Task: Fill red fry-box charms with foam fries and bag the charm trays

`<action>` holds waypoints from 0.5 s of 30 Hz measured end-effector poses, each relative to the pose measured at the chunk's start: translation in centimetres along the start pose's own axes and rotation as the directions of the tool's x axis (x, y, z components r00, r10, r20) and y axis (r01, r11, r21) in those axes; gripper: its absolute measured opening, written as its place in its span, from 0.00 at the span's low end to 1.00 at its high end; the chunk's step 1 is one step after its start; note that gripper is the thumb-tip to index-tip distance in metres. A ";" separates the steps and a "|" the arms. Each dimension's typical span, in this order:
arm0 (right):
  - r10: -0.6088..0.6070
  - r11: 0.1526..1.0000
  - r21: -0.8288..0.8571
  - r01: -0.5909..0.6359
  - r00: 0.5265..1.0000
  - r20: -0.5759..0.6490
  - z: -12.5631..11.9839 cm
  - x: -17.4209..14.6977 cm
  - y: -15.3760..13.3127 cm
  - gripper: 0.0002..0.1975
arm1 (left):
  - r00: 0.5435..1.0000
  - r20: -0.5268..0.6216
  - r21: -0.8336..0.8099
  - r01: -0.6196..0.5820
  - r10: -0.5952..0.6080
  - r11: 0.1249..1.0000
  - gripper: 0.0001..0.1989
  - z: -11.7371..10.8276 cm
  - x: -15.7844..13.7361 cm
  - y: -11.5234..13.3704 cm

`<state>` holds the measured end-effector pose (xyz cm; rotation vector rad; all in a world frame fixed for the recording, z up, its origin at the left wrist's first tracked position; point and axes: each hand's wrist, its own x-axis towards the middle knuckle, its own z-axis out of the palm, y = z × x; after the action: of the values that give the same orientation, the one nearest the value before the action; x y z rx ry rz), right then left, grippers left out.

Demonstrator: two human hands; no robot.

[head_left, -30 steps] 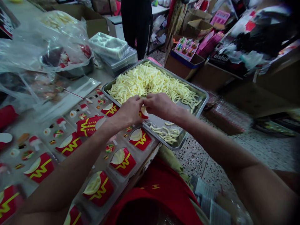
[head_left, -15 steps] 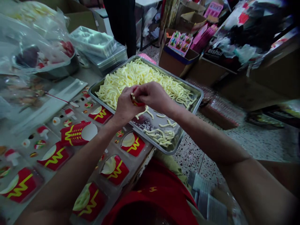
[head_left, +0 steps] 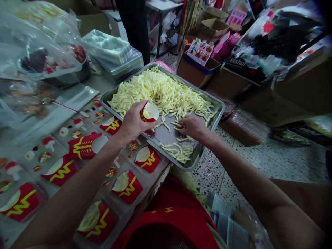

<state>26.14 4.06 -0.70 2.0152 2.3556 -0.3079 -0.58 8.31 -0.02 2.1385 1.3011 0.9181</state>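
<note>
My left hand (head_left: 135, 121) is wrapped round a small red fry carton (head_left: 149, 113) with a white inside and pale yellow strips in it, tilted over the tray. Low over the metal tray (head_left: 164, 133), my right hand (head_left: 193, 128) has its fingers curled and pinched on pale yellow fry-like strips; the fingertips are partly hidden. A large heap of such strips (head_left: 153, 83) fills the far half of the tray. A smaller pile of strips (head_left: 178, 152) lies in its near corner.
Clear plastic trays on the table hold red cartons (head_left: 147, 159) with yellow zigzags and small food-shaped pieces. A nested stack of red cartons (head_left: 84, 145) lies on them. Clear lidded boxes (head_left: 116, 62) and a bagged bowl (head_left: 62, 69) stand behind. Cardboard boxes (head_left: 197, 69) crowd the floor at right.
My hands were together at the carton. My right hand has moved right and down to the strips in the tray, while my left hand keeps the carton, its opening now visible.
</note>
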 end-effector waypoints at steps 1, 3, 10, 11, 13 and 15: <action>0.016 1.000 0.011 -0.016 1.000 0.015 0.1 0.2 0.0 0.06 | 1.000 0.000 0.010 -0.002 0.002 1.000 0.39 -0.1 -0.4 0.1; 0.072 0.996 0.048 -0.072 0.997 0.007 0.3 0.5 -0.1 0.07 | 1.000 0.013 0.039 -0.007 0.006 0.999 0.39 -0.4 -1.1 0.2; 0.109 0.975 0.210 -0.073 0.980 -0.166 0.7 0.2 -3.6 0.08 | 0.997 0.082 0.279 -0.013 -0.010 0.960 0.38 -0.8 -2.8 0.2; 0.052 0.983 0.181 -0.018 0.981 -0.187 0.9 0.2 -4.4 0.08 | 0.995 0.102 0.296 -0.027 -0.004 0.955 0.38 -0.7 -2.8 0.1; -0.028 0.995 0.090 0.045 0.983 -0.181 1.2 0.2 -5.7 0.08 | 0.991 0.136 0.304 -0.047 0.006 0.952 0.37 -0.5 -2.8 -0.1; -0.014 0.998 0.056 0.022 0.989 -0.145 1.3 0.1 -6.3 0.09 | 0.987 0.158 0.304 -0.053 0.005 0.951 0.37 -0.5 -2.8 -0.3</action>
<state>19.75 3.06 -1.20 2.1110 2.4776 -0.2412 -2.07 5.92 -0.74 2.4152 1.4118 0.5725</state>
